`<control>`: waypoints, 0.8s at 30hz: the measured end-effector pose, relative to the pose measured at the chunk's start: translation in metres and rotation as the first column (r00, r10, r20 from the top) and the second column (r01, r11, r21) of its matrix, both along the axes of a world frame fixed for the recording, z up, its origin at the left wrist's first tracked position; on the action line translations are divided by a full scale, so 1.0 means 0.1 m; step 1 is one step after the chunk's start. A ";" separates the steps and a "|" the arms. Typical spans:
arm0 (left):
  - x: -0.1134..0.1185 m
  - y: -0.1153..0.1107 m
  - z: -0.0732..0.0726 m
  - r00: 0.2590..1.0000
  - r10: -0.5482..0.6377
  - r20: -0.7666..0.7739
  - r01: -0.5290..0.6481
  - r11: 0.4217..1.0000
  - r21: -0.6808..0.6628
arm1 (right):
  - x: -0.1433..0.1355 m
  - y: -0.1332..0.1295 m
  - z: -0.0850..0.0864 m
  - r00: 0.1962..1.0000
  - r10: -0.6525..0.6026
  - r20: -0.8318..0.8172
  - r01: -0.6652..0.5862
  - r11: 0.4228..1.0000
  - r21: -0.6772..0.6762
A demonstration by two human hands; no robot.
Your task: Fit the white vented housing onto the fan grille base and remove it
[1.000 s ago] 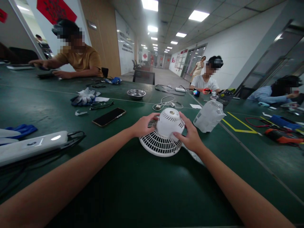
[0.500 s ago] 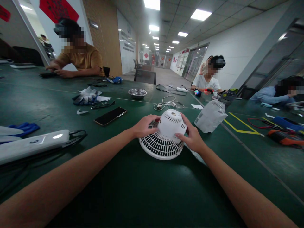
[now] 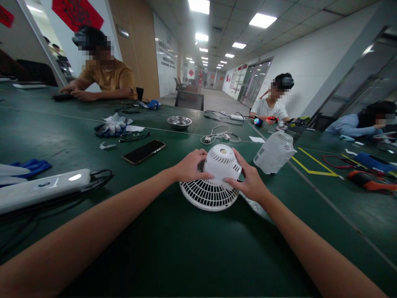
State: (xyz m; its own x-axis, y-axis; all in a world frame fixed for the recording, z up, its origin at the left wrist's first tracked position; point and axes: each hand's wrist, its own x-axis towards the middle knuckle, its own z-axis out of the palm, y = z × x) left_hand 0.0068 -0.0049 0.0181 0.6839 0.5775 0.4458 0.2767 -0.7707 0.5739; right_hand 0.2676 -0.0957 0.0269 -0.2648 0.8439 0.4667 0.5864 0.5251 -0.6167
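A white fan motor housing [image 3: 221,163], dome-shaped with slots near its top, sits over a round white fan grille [image 3: 209,196] lying on the green table. My left hand [image 3: 194,166] grips the housing from the left, its thumb across the front. On the other side my right hand [image 3: 249,178] holds the same housing, thumb at its lower front edge. Both hands are closed around it. The far part of the grille is hidden behind the housing and my fingers. To the right stands a white plastic fan base [image 3: 275,153], apart from my hand.
Left of the grille lies a phone [image 3: 144,152], with a white power strip [image 3: 46,188] and gloves [image 3: 113,126] farther left. A metal bowl [image 3: 179,122] and a coiled white cable [image 3: 220,134] are beyond. An orange multimeter [image 3: 370,181] lies right. Other people sit around the table.
The housing has shifted slightly left and down with both hands on it. My left thumb now reaches farther across its front. The grille has moved a little toward me.
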 end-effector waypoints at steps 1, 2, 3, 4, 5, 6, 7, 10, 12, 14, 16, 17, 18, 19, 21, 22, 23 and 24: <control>0.00 0.00 0.00 1.000 0.004 -0.007 -0.004 1.000 0.000 | 0.01 0.00 0.00 1.000 0.006 0.001 -0.006 1.000 0.002; 0.00 0.00 0.01 1.000 0.008 -0.012 -0.008 1.000 0.001 | 0.01 0.00 0.00 1.000 0.009 0.006 -0.009 1.000 0.005; 0.00 0.00 0.01 1.000 0.010 -0.015 -0.010 1.000 0.004 | 0.02 0.00 0.00 1.000 0.010 0.022 -0.011 1.000 0.012; 0.00 -0.01 0.01 1.000 0.009 -0.017 -0.009 1.000 0.006 | 0.02 0.01 0.00 0.999 0.006 0.046 -0.007 1.000 0.024; 0.00 -0.01 0.01 1.000 0.003 -0.015 -0.003 1.000 0.004 | 0.03 0.02 0.00 0.997 -0.005 0.073 0.002 0.999 0.041; 0.01 -0.03 0.01 1.000 -0.008 -0.009 0.008 1.000 -0.001 | 0.03 0.02 0.00 0.995 -0.022 0.097 0.016 0.998 0.061; 0.01 -0.04 0.01 1.000 -0.018 0.007 0.018 1.000 -0.010 | 0.03 0.03 0.00 0.993 -0.045 0.111 0.036 0.996 0.082; 0.04 -0.09 0.00 0.993 -0.026 0.115 0.034 0.997 -0.065 | -0.01 0.01 0.00 0.989 -0.112 0.097 0.102 0.989 0.107; 0.05 -0.12 -0.02 0.983 -0.041 0.178 0.058 0.994 -0.094 | -0.04 -0.03 -0.02 0.995 -0.089 0.039 0.087 0.995 0.041; 0.04 -0.12 -0.04 0.978 -0.110 0.178 0.123 0.990 -0.069 | -0.07 -0.08 -0.06 0.999 -0.004 -0.042 0.001 0.998 -0.064; 0.02 -0.11 -0.06 0.972 -0.192 0.133 0.196 0.981 -0.014 | -0.07 -0.10 -0.09 0.990 0.090 -0.113 -0.105 0.985 -0.137; 0.01 -0.11 -0.07 0.970 -0.219 0.110 0.219 0.976 0.009 | -0.07 -0.11 -0.11 0.982 0.126 -0.138 -0.147 0.977 -0.154; 0.01 -0.10 -0.08 0.969 -0.231 0.088 0.230 0.973 0.026 | -0.06 -0.10 -0.12 0.976 0.152 -0.157 -0.178 0.971 -0.163; 0.01 -0.10 -0.09 0.971 -0.230 0.069 0.228 0.973 0.039 | -0.05 -0.09 -0.13 0.970 0.172 -0.172 -0.201 0.965 -0.169; 0.02 -0.10 -0.10 0.979 -0.200 0.046 0.196 0.978 0.072 | -0.03 -0.08 -0.13 0.964 0.192 -0.186 -0.225 0.959 -0.174; 0.03 -0.11 -0.11 0.982 -0.183 0.043 0.179 0.979 0.094 | -0.02 -0.07 -0.12 0.965 0.195 -0.176 -0.227 0.957 -0.179; 0.05 -0.11 -0.11 0.985 -0.169 0.048 0.162 0.980 0.116 | -0.02 -0.07 -0.11 0.968 0.195 -0.160 -0.224 0.957 -0.185; 0.06 -0.12 -0.12 0.986 -0.159 0.056 0.150 0.979 0.134 | -0.02 -0.07 -0.10 0.971 0.193 -0.142 -0.218 0.957 -0.190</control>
State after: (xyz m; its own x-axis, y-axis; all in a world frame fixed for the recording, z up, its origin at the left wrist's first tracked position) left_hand 0.0126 -0.0167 0.0065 0.7270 0.4015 0.5570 0.1131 -0.8701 0.4797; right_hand 0.2657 -0.1027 0.0169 -0.3948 0.8573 0.3305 0.3934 0.4828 -0.7824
